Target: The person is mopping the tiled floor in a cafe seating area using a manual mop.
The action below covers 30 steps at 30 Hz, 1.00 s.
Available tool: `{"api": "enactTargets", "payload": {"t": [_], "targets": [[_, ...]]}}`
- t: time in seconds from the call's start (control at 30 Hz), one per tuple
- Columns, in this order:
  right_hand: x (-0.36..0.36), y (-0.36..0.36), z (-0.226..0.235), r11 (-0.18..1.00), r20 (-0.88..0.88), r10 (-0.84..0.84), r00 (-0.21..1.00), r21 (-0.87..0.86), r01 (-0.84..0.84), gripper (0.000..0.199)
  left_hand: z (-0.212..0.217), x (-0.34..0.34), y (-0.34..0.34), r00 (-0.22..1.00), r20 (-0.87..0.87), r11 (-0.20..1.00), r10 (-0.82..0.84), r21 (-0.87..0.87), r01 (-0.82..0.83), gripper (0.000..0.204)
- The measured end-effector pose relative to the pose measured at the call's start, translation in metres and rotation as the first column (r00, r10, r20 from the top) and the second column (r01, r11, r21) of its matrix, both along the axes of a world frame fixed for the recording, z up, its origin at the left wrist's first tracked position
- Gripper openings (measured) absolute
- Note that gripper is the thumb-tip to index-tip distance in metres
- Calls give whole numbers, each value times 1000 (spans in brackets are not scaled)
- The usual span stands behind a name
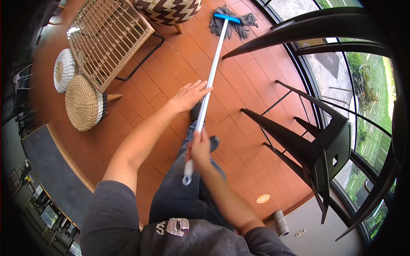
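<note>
A mop [217, 55] with a long pale handle slants up and away from my body. Its blue head bar [227, 18] carries grey strands [247, 30], spread on the tiled floor at the far end. My right hand [200, 146], slightly blurred, is closed round the lower handle, above the end with a hanging loop. Farther up, my left hand [190, 96] lies across the handle with its fingers stretched out, touching it without wrapping round it. Behind the handle, my feet in dark shoes [215, 143] stand on the floor.
Left stand a woven rattan chair [112, 40] and round woven stools [83, 102]; a zigzag-patterned stool [171, 9] is farther off. Right are a black metal stool [329, 147] and a large black leg [299, 34] near glass panes. A patterned cylinder [281, 222] stands by the wall.
</note>
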State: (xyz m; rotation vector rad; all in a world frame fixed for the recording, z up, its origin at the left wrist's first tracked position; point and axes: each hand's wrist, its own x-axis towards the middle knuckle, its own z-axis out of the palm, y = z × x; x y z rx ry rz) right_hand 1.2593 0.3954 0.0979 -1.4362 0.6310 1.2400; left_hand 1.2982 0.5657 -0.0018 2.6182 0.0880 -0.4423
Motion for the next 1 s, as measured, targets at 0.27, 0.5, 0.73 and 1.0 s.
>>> {"api": "enactTargets", "payload": {"t": [0.27, 0.5, 0.73, 1.0], "targets": [[139, 37, -61, 980, 153, 165, 974, 89, -180, 19, -10, 67, -6, 982, 141, 992, 128, 4, -130, 47], [24, -47, -4, 996, 192, 75, 979, 34, -83, 21, -1, 29, -30, 924, 351, 988, -154, 44, 148, 13], [115, 48, -19, 956, -148, -134, 980, 241, 167, 23, -31, 99, 31, 896, 392, 971, 210, 26, -239, 17], [136, 50, -16, 845, 977, 194, -94, -215, -490, 87, -8, 140, 111, 767, 468, 857, 439, -475, -200, 35]]}}
